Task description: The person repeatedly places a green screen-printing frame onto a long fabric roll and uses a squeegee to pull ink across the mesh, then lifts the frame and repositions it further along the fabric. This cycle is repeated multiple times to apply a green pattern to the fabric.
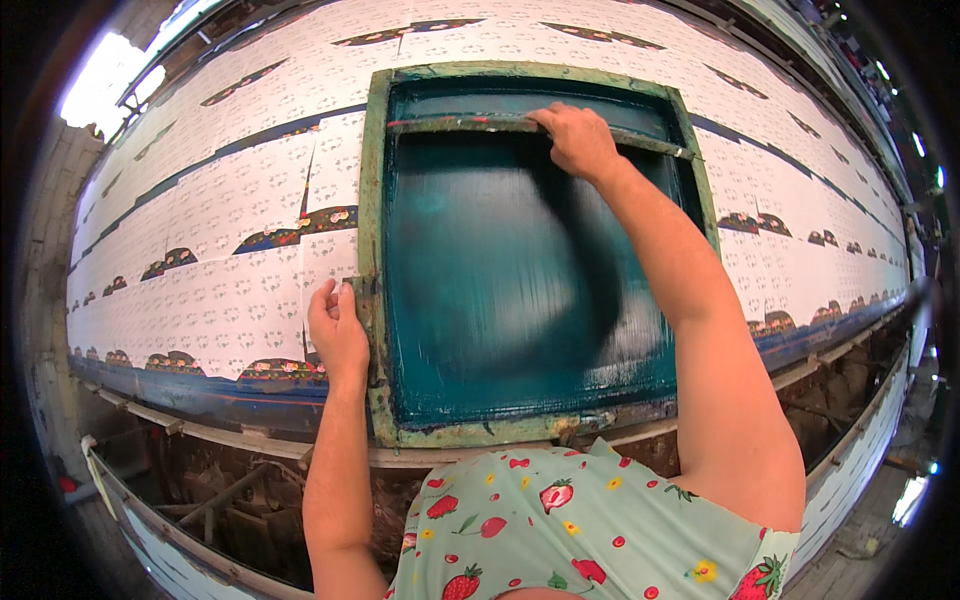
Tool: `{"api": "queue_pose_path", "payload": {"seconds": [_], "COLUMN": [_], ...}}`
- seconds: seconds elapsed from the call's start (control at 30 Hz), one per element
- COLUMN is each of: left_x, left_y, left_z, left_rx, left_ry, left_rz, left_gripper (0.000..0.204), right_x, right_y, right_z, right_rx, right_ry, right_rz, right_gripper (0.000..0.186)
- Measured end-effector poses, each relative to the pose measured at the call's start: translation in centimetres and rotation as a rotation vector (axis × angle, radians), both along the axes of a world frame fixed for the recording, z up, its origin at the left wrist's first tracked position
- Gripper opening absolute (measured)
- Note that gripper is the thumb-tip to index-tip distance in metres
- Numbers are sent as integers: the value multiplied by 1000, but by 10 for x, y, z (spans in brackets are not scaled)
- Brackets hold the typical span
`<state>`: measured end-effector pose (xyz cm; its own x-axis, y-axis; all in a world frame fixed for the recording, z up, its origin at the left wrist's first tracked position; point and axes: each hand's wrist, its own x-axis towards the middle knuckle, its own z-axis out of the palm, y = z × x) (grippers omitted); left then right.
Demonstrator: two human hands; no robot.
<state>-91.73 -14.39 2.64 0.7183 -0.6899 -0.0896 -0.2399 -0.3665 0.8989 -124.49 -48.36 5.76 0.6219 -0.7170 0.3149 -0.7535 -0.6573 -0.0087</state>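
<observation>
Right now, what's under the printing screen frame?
Patterned white cloth runs out from beneath the green screen frame on both sides. The part directly underneath is hidden by teal ink on the mesh.
</observation>
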Motion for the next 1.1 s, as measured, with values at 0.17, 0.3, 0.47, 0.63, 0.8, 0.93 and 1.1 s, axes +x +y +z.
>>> {"api": "queue_pose_path", "payload": {"seconds": [0.17, 0.3, 0.47, 0.63, 0.8, 0.93, 1.1], "left_x": [-1, -3, -2, -2, 1, -2, 4], "left_y": [0, -1, -1, 2, 3, -3, 0], "left_z": [0, 0, 0, -1, -4, 3, -4], "left_rx": [35, 47, 80, 78, 67, 107, 48], "left_ry": [-90, -91, -107, -133, -129, -128, -155], "left_rz": [41, 71, 86, 76, 64, 50, 39], "left_gripper": [50, 50, 50, 49, 47, 45, 48], "right_x": [12, 18, 9, -5, -14, -13, -14], "right_y": [-54, -72, -81, -89, -94, -101, -78], "right_z": [8, 18, 18, 6, 1, 19, 35], "right_rx": [45, 92, -23, -30, -30, 70, 139], "right_ry": [20, 28, -26, -63, -30, 83, 157], "right_rz": [-28, -33, -33, -29, 36, -23, 18], "right_gripper": [53, 52, 50, 47, 46, 43, 43]}}
